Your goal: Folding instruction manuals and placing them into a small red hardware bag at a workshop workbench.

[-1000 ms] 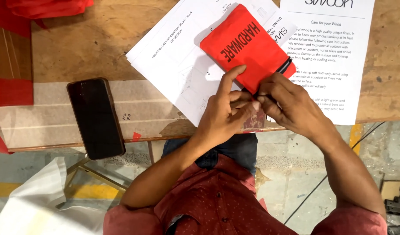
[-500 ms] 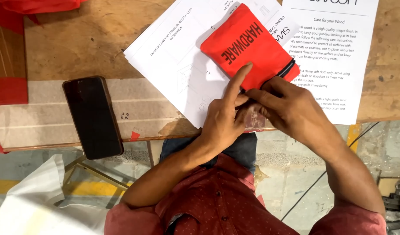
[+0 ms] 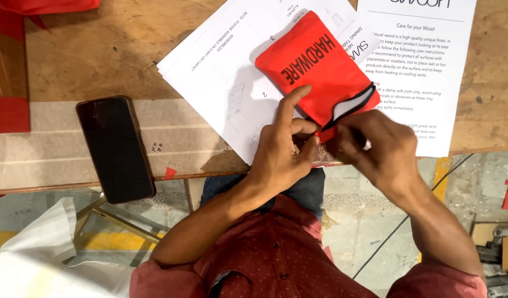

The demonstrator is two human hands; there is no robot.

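The red fabric pouch [image 3: 315,66] is lying on the tabletop [image 3: 116,60], tilted, on top of several white printed sheets [image 3: 221,83], and its open end with a black edge is pointing toward the person. The left hand [image 3: 281,154] is resting at the near corner of the pouch: its index finger is stretching up along the red fabric and touching it, while the thumb and the other fingers are curling together just below the pouch's corner. The right hand [image 3: 375,152] is sitting just beside the left one, with its fingers pressing together on the lower edge of the pouch near the black opening; the grip of this hand seems clamped on the fabric edge, but the fingertips are partly hidden, so I cannot tell exactly how much they are holding. Between the two hands a small flat thing with a reddish edge is showing at the rim of the tabletop, too covered to identify. A second white sheet [image 3: 425,60] with printed text is lying to the right of the pouch, partly under it. A black phone [image 3: 116,149] is lying face up, well apart to the left, near the tabletop's front edge. Red pieces of material [image 3: 8,113] are lying at the far left. Below the tabletop, the person's red dotted shirt [image 3: 276,259] is showing.
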